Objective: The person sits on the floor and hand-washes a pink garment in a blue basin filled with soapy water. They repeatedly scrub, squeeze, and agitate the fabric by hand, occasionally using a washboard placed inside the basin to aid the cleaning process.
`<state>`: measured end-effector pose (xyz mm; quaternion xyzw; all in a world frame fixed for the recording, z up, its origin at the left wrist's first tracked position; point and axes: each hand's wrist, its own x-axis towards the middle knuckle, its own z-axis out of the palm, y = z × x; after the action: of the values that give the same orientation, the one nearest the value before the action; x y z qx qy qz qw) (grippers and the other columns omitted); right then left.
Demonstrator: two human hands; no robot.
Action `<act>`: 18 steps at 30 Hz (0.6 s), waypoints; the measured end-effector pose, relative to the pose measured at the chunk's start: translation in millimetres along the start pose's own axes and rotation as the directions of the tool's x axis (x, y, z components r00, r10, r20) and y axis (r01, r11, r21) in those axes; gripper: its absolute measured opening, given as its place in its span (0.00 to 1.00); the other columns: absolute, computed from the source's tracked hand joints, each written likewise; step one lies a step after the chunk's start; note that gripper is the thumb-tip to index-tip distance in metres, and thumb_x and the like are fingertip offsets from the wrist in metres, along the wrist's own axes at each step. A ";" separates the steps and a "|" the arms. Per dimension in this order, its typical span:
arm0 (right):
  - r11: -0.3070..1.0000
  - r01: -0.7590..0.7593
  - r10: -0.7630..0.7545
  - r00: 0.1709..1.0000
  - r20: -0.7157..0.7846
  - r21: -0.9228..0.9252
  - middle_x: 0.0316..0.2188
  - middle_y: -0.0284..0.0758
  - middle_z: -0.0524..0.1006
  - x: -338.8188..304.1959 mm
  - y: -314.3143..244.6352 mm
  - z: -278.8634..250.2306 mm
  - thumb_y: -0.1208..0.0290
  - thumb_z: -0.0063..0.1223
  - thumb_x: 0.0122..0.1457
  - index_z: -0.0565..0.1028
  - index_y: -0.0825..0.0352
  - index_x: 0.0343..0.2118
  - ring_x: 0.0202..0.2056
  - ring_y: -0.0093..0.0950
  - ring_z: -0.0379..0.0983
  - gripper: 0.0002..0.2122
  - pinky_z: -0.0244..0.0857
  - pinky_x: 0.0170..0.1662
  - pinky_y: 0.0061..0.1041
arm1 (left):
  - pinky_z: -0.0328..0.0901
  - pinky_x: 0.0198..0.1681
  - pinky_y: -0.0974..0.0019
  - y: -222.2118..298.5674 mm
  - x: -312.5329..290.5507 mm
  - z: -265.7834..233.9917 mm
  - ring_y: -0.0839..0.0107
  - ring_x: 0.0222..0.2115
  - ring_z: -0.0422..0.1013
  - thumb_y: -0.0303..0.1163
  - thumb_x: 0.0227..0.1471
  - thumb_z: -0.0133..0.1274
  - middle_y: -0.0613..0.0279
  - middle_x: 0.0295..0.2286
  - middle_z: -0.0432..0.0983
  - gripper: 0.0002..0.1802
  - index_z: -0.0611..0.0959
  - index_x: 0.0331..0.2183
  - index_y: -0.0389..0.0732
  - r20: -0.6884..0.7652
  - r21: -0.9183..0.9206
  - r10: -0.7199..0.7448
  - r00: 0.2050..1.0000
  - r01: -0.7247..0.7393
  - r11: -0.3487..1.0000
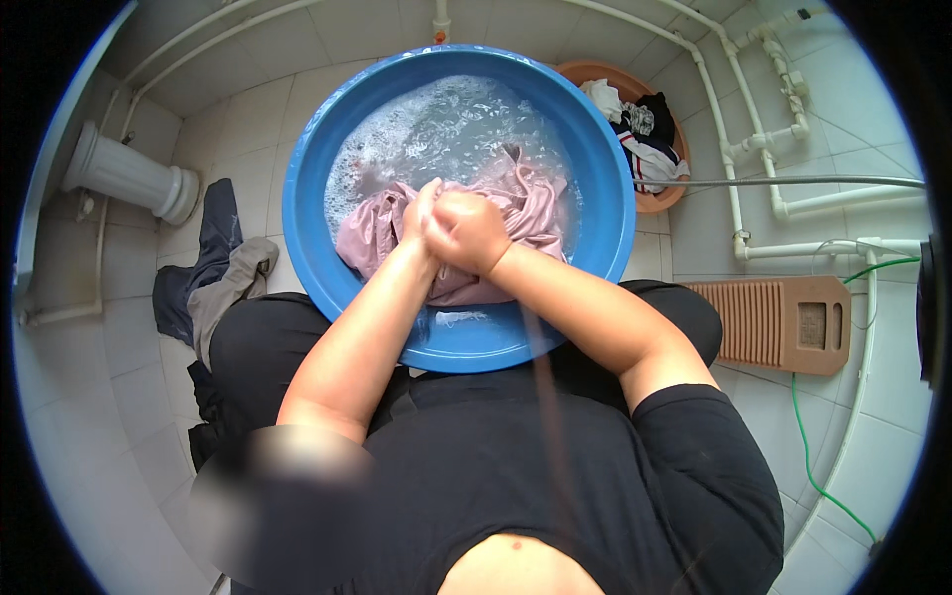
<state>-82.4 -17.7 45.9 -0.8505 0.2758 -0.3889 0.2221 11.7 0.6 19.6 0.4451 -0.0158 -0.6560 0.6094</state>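
A wet, pale pink garment (pixel 531 208) lies bunched in a large blue basin (pixel 302 213) of sudsy water. Over its middle, my two hands are pressed together. My right hand (pixel 468 230) is curled into a fist, with pink cloth bulging out around it. My left hand (pixel 417 220) is closed against it, also on the cloth, its fingers partly hidden by the right hand. Folds of the garment spread to both sides of my hands and under my wrists. White foam (pixel 382 139) floats on the water, thickest at the left and far side.
An orange-brown basin (pixel 654 203) of black and white clothes stands at the far right. A brown washboard (pixel 764 322) lies to my right, near a green hose (pixel 805 446). Dark and grey clothes (pixel 213 268) lie on the left floor. White pipes (pixel 729 149) line the walls.
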 end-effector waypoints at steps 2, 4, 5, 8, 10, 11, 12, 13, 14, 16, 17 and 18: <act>0.973 -0.224 0.221 0.974 -0.050 -0.061 0.23 0.41 0.74 10.0 23.5 -2.2 0.63 0.48 0.50 0.73 0.64 0.20 0.26 0.41 0.71 0.10 0.66 0.30 0.35 | 0.64 0.36 0.68 3.8 -3.9 16.9 0.73 0.31 0.69 0.40 0.55 0.43 0.61 0.29 0.73 0.15 0.75 0.32 0.37 -0.127 0.053 0.051 0.991 -0.045 0.998; 0.827 -0.499 0.513 0.858 -0.015 -0.258 0.28 0.43 0.76 18.7 71.2 -4.0 0.56 0.46 0.52 0.75 0.64 0.24 0.32 0.42 0.72 0.15 0.66 0.35 0.38 | 0.64 0.38 0.69 -1.7 7.2 9.1 0.74 0.32 0.68 0.38 0.54 0.46 0.61 0.31 0.73 0.14 0.75 0.33 0.36 0.047 0.066 0.041 0.998 -0.044 0.997; 0.743 -0.610 0.626 0.779 -0.033 -0.275 0.30 0.43 0.76 21.6 89.2 -13.5 0.54 0.46 0.52 0.74 0.64 0.27 0.34 0.42 0.72 0.16 0.65 0.38 0.37 | 0.62 0.39 0.72 9.7 -10.9 20.7 0.77 0.33 0.68 0.36 0.52 0.50 0.63 0.32 0.73 0.13 0.76 0.35 0.36 0.189 0.177 0.106 0.976 -0.140 0.974; 0.572 -0.619 0.647 0.744 -0.169 -0.538 0.38 0.35 0.73 30.9 114.8 -33.0 0.59 0.47 0.53 0.73 0.59 0.36 0.42 0.35 0.69 0.12 0.62 0.43 0.36 | 0.64 0.42 0.69 24.8 -0.5 1.5 0.73 0.38 0.68 0.33 0.47 0.56 0.58 0.39 0.70 0.27 0.66 0.48 0.37 0.250 0.361 0.310 0.917 -0.385 0.849; 0.571 -0.237 0.386 0.922 0.003 -0.786 0.38 0.33 0.73 29.3 133.9 -43.2 0.68 0.44 0.53 0.73 0.57 0.36 0.42 0.32 0.68 0.09 0.60 0.45 0.33 | 0.64 0.44 0.66 30.5 -2.3 -5.1 0.69 0.41 0.68 0.35 0.45 0.58 0.55 0.42 0.69 0.34 0.62 0.52 0.38 0.232 0.578 0.252 0.939 -0.342 0.741; 0.663 -0.066 0.269 0.951 0.155 -0.746 0.39 0.32 0.73 27.3 137.8 -44.5 0.73 0.41 0.52 0.73 0.56 0.36 0.44 0.30 0.67 0.11 0.58 0.47 0.31 | 0.64 0.45 0.65 31.1 -6.4 -6.9 0.68 0.41 0.68 0.36 0.44 0.58 0.54 0.42 0.69 0.36 0.61 0.52 0.37 0.192 0.730 0.136 0.972 -0.234 0.642; 0.764 0.125 0.120 0.936 0.330 -0.633 0.41 0.33 0.73 22.9 139.9 -45.4 0.67 0.43 0.53 0.73 0.57 0.38 0.46 0.31 0.67 0.10 0.59 0.48 0.32 | 0.64 0.45 0.65 33.0 -8.4 -8.4 0.67 0.42 0.68 0.37 0.43 0.59 0.54 0.43 0.69 0.38 0.61 0.52 0.36 0.129 0.852 0.029 0.991 -0.125 0.509; 0.849 0.025 0.217 0.894 0.392 -0.528 0.41 0.35 0.74 25.2 123.4 -47.8 0.64 0.46 0.52 0.73 0.58 0.39 0.46 0.34 0.67 0.12 0.59 0.48 0.32 | 0.64 0.45 0.64 36.5 -3.0 -15.5 0.62 0.42 0.69 0.45 0.37 0.61 0.48 0.42 0.69 0.41 0.66 0.49 0.33 0.276 0.903 0.017 0.961 -0.265 0.337; 0.903 -0.092 0.300 0.834 0.463 -0.419 0.40 0.37 0.74 27.3 107.6 -50.8 0.61 0.49 0.51 0.72 0.59 0.41 0.46 0.37 0.67 0.15 0.59 0.49 0.32 | 0.63 0.44 0.63 39.8 -1.8 -17.9 0.57 0.41 0.70 0.53 0.31 0.63 0.43 0.42 0.70 0.45 0.70 0.46 0.30 0.412 0.901 -0.027 0.911 -0.403 0.158; 0.851 -0.165 0.434 0.754 0.493 -0.498 0.39 0.41 0.75 18.4 114.4 -51.1 0.52 0.49 0.50 0.71 0.60 0.45 0.45 0.38 0.68 0.22 0.61 0.48 0.33 | 0.63 0.45 0.60 46.3 -7.7 -9.9 0.54 0.41 0.69 0.64 0.30 0.57 0.42 0.39 0.71 0.46 0.77 0.40 0.32 0.364 0.915 -0.082 0.928 -0.373 -0.153; 0.770 -0.205 0.574 0.638 0.514 -0.605 0.39 0.41 0.75 18.4 114.8 -52.2 0.51 0.49 0.49 0.71 0.60 0.45 0.44 0.39 0.69 0.23 0.61 0.47 0.34 | 0.62 0.45 0.59 48.1 -16.1 -1.7 0.53 0.40 0.69 0.67 0.29 0.54 0.43 0.37 0.72 0.46 0.78 0.38 0.32 0.352 0.891 -0.072 0.933 -0.357 -0.282; 0.673 -0.222 0.699 0.504 0.508 -0.705 0.39 0.42 0.75 18.0 116.0 -53.5 0.50 0.49 0.49 0.71 0.60 0.45 0.44 0.39 0.69 0.24 0.62 0.47 0.34 | 0.62 0.45 0.58 45.1 -25.4 5.6 0.52 0.40 0.69 0.69 0.28 0.52 0.44 0.36 0.73 0.47 0.79 0.36 0.33 0.340 0.850 -0.062 0.938 -0.335 -0.406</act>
<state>-148.8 -124.9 18.9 -0.8415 0.4865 0.1739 0.1578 40.2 6.8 62.8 0.6609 -0.6821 -0.3107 0.0378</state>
